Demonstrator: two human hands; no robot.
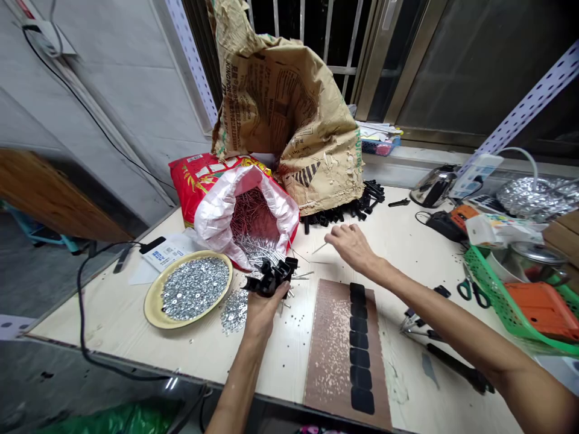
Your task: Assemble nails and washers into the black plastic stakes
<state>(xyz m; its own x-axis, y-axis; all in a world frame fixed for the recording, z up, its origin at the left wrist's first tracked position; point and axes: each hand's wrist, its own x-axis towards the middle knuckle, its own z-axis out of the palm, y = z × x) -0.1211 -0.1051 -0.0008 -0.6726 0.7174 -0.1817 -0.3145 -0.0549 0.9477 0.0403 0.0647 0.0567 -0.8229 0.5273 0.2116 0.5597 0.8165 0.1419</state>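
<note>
Our left hand [262, 312] grips black clips [271, 278] near the loose washers [234, 311]: likely light, stiff plastic, best held by the thick bodies. Farther, above the table [393, 232], our right hand [351, 246] pinches a thin rod [319, 248]; probably slick, so take one end.

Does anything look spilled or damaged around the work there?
Yes. Loose washers lie on the table between the yellow plate and the left hand, outside the plate. The brown paper sack looks worn, its surface peeling, with black pieces strewn at its base.
</note>
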